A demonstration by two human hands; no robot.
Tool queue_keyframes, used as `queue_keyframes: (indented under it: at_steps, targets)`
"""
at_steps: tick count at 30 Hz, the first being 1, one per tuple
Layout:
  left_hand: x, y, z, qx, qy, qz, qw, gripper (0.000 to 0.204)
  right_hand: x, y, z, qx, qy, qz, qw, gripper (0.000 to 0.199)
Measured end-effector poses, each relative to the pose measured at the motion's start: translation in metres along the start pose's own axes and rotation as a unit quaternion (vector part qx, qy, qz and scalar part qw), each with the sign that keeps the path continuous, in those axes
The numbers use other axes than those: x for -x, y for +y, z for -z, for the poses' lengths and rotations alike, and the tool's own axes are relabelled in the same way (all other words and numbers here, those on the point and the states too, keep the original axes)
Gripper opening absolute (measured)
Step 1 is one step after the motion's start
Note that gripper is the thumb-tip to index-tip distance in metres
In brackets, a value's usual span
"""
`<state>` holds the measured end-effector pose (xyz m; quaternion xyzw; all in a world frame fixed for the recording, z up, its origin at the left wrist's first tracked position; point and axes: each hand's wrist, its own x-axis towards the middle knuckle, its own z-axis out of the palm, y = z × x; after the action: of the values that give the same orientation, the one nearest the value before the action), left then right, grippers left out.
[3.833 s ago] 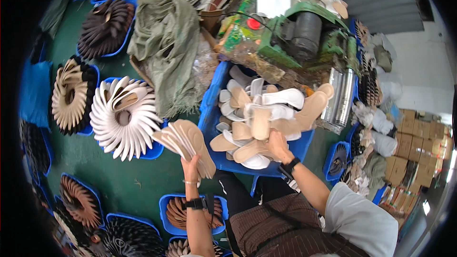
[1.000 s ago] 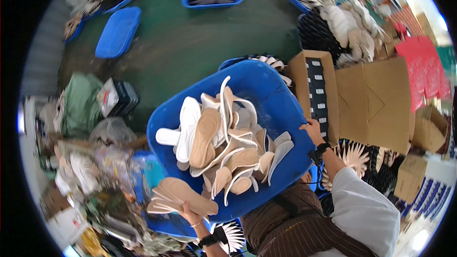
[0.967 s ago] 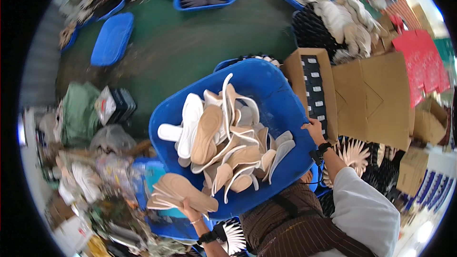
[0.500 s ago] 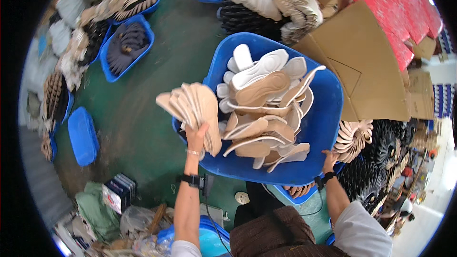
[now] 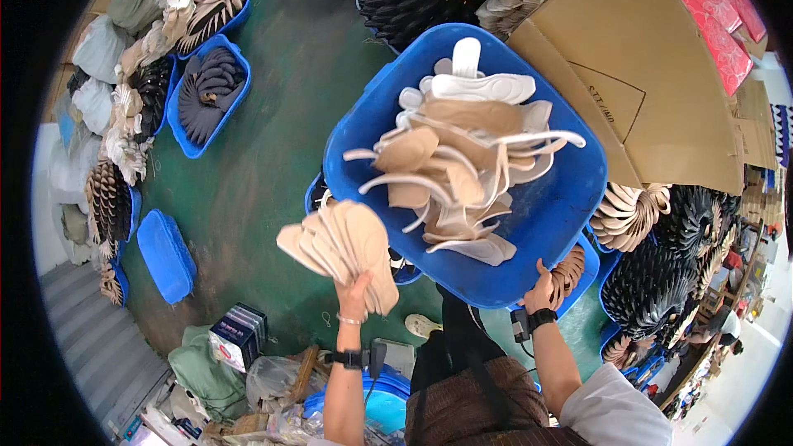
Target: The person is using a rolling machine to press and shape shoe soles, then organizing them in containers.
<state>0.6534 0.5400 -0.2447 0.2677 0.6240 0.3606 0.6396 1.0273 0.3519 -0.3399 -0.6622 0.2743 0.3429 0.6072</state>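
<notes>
My left hand [image 5: 355, 291] pinches a fanned stack of tan insoles [image 5: 343, 246]; my right hand [image 5: 541, 291] grips the blue tub [image 5: 545, 215] at its near rim

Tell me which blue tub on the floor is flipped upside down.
The small blue tub at far left, alone on the green floor. It shows only its plain bottom; the other floor tubs, like the one with dark insoles, sit open side up and filled.
</notes>
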Motion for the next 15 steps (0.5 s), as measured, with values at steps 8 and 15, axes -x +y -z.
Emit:
queue_keyframes:
  at_steps: [8, 15]
  targets:
    - [0.105, -0.05, 0.038, 0.039, 0.107, 0.055, 0.992, 0.064, -0.005, 0.005, 0.007, -0.067, -0.041, -0.141, 0.987, 0.037]
    - [0.162, -0.03, 0.039, 0.169, 0.1, 0.097, 0.976, 0.052, 0.004, 0.002, -0.023, 0.143, 0.091, -0.002, 0.985, 0.046]
